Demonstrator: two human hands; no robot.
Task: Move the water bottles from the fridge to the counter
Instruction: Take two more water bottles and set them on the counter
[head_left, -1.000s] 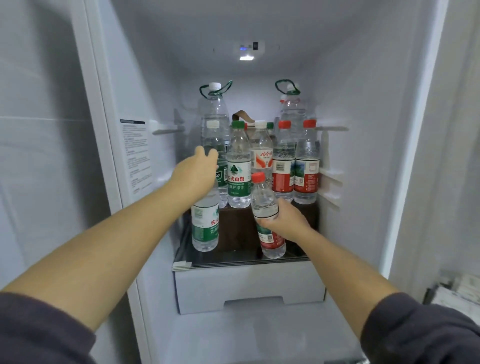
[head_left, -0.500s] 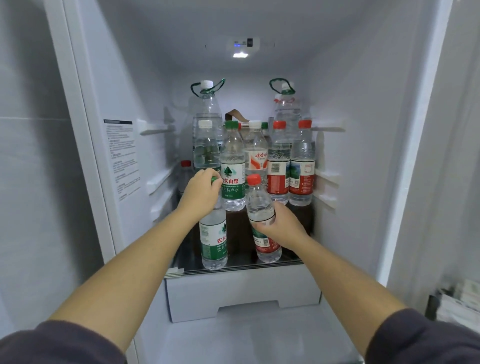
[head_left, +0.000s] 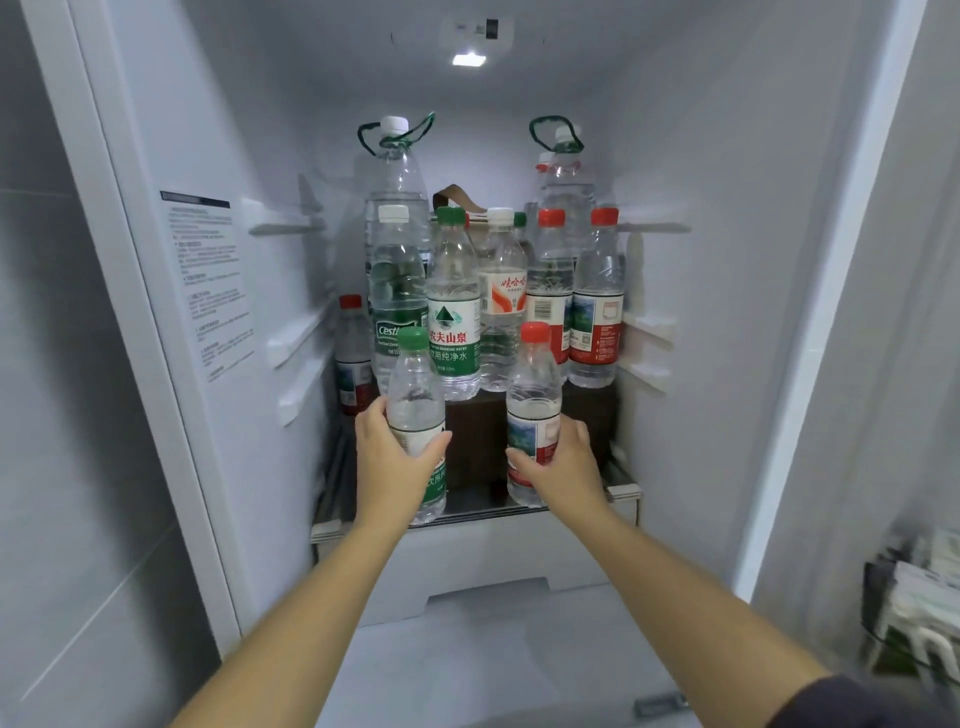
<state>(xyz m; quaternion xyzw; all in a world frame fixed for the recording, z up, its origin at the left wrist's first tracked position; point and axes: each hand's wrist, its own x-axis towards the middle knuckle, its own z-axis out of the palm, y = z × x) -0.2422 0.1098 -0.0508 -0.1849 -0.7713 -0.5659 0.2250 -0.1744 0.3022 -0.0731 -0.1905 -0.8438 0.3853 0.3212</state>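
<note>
Left hand (head_left: 395, 462) grips the green-cap bottle (head_left: 415, 384), right hand (head_left: 563, 465) the red-cap bottle (head_left: 534, 384); both upright at 12 o'clock, so I'd draw back toward 6

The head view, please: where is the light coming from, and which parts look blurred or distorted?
Head view: the ceiling lamp is blown out white and lights the bottles from above; the green-capped bottle in the left hand and the red-capped bottle in the right hand look fairly sharp; the clutter at the lower right edge is smeared; the fridge frame slants, likely wide-angle distortion.
</note>
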